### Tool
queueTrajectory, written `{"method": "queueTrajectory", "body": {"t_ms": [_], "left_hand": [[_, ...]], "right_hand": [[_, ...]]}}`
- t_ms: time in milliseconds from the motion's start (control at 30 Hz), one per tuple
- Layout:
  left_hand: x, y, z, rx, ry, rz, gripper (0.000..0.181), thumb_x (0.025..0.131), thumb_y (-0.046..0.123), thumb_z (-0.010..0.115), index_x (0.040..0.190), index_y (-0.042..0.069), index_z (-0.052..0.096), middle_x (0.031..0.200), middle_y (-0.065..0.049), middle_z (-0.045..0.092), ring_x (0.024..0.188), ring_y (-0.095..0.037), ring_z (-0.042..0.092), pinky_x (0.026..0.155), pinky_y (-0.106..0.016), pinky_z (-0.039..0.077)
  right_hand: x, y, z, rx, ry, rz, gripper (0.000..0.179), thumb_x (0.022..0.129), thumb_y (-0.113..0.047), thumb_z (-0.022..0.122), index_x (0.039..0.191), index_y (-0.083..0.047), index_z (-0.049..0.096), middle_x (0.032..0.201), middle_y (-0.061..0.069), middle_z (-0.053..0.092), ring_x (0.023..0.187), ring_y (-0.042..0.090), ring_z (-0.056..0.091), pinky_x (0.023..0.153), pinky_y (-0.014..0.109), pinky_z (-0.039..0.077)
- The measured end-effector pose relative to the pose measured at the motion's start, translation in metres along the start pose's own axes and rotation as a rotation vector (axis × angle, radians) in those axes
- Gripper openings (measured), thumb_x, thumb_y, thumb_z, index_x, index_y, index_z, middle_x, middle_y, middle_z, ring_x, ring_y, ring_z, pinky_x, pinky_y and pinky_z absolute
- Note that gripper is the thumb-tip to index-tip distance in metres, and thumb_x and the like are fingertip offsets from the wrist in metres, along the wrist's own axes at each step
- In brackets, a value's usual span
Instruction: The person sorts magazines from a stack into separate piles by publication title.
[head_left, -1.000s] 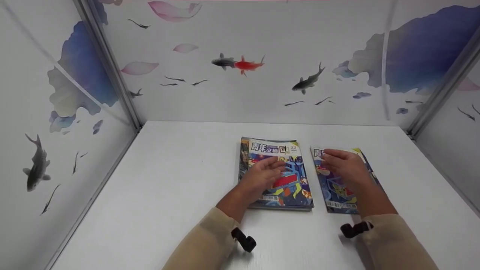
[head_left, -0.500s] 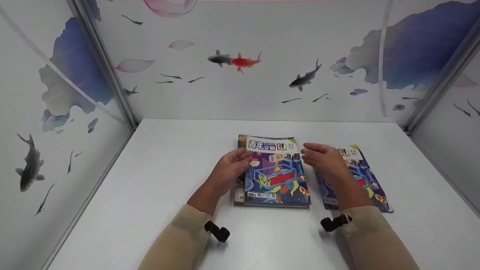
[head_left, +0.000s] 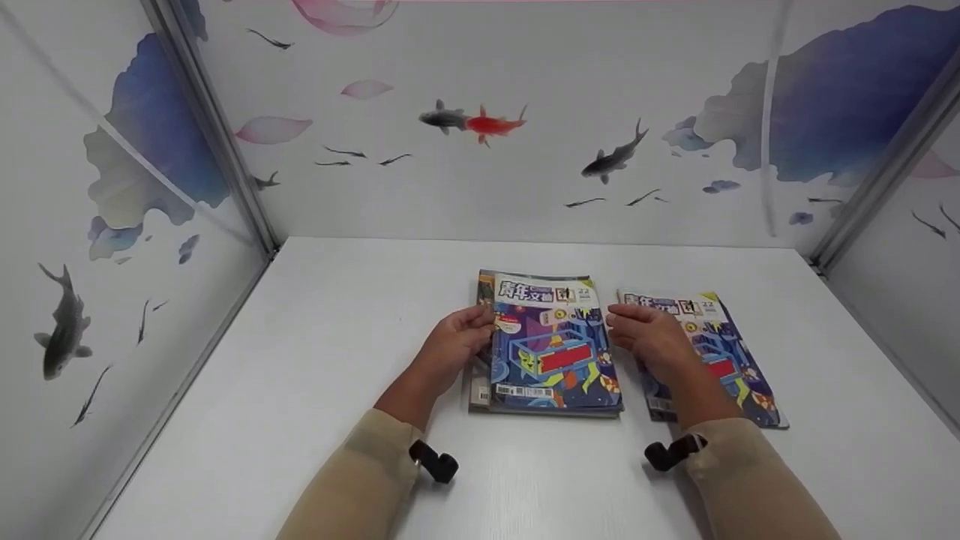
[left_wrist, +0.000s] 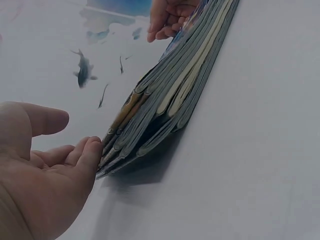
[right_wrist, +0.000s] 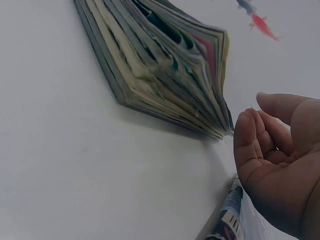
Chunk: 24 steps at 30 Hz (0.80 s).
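Note:
A stack of magazines [head_left: 551, 337] with a colourful blue and purple cover lies on the white table. My left hand [head_left: 448, 346] is at its left side; in the left wrist view the fingertips [left_wrist: 91, 150] touch the stack's edge, thumb held away. On the opposite side, my right hand [head_left: 651, 337] has its fingertips close to the stack's right edge; whether they touch is hard to tell. Beneath that hand and forearm lies a second, thinner pile or single magazine [head_left: 724, 364] with a matching cover, partly hidden. Neither hand grips anything.
White walls [head_left: 517, 202] printed with fish and petals enclose the table [head_left: 337, 315] at the back and both sides. A narrow gap of table separates the stack from the right magazine. Each sleeve carries a small black wrist device [head_left: 435, 461].
My left hand has moved left, off the stack's cover to its left edge. My right hand has shifted left from over the right magazine toward the stack's right edge.

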<state>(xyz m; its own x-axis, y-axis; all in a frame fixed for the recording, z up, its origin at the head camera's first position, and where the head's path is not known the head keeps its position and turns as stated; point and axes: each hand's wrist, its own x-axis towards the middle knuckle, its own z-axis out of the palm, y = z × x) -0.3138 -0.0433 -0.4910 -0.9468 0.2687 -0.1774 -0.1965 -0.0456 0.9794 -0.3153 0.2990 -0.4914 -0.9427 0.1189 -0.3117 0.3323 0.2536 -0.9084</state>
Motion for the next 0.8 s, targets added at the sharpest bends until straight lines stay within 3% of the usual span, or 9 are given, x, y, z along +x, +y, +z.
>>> {"method": "queueTrajectory", "body": {"t_ms": [133, 333, 467, 633, 800], "left_hand": [[0.001, -0.004, 0.001, 0.07, 0.041, -0.013, 0.06, 0.108, 0.017, 0.061, 0.164, 0.005, 0.041, 0.16, -0.008, 0.058, 0.149, -0.024, 0.054, 0.127, -0.044, 0.042], [0.003, -0.006, 0.005, 0.244, 0.106, -0.024, 0.058, 0.107, 0.024, 0.062, 0.162, 0.012, 0.047, 0.147, -0.003, 0.066, 0.128, -0.019, 0.064, 0.108, -0.037, 0.055], [0.004, -0.006, 0.006, 0.334, 0.124, -0.03, 0.059, 0.105, 0.026, 0.065, 0.161, 0.014, 0.05, 0.144, -0.001, 0.067, 0.126, -0.018, 0.064, 0.107, -0.037, 0.057], [0.006, -0.007, 0.006, 0.381, 0.121, -0.01, 0.057, 0.103, 0.023, 0.069, 0.157, 0.012, 0.054, 0.138, -0.002, 0.068, 0.125, -0.018, 0.064, 0.111, -0.039, 0.056], [0.007, -0.006, 0.006, 0.416, 0.113, -0.017, 0.058, 0.101, 0.02, 0.072, 0.156, 0.013, 0.056, 0.13, -0.001, 0.068, 0.113, -0.016, 0.064, 0.093, -0.031, 0.06]], "right_hand": [[0.002, 0.004, 0.001, -0.014, 0.003, 0.006, 0.055, 0.101, -0.048, 0.073, 0.15, -0.023, 0.064, 0.155, 0.007, 0.059, 0.131, 0.024, 0.064, 0.114, 0.035, 0.054], [0.004, 0.009, 0.001, -0.089, 0.021, 0.024, 0.053, 0.099, -0.053, 0.073, 0.145, -0.027, 0.067, 0.147, 0.007, 0.066, 0.125, 0.026, 0.063, 0.105, 0.034, 0.051], [0.004, 0.01, 0.001, -0.12, 0.022, 0.036, 0.051, 0.098, -0.054, 0.074, 0.143, -0.031, 0.069, 0.145, 0.005, 0.068, 0.124, 0.027, 0.063, 0.101, 0.033, 0.051], [0.004, 0.01, 0.001, -0.147, 0.015, 0.041, 0.051, 0.098, -0.052, 0.075, 0.144, -0.033, 0.068, 0.147, 0.004, 0.067, 0.125, 0.028, 0.061, 0.099, 0.034, 0.048], [0.004, 0.011, 0.0, -0.167, -0.004, 0.014, 0.05, 0.099, -0.047, 0.075, 0.146, -0.031, 0.067, 0.15, 0.005, 0.065, 0.127, 0.028, 0.061, 0.101, 0.035, 0.049]]}}
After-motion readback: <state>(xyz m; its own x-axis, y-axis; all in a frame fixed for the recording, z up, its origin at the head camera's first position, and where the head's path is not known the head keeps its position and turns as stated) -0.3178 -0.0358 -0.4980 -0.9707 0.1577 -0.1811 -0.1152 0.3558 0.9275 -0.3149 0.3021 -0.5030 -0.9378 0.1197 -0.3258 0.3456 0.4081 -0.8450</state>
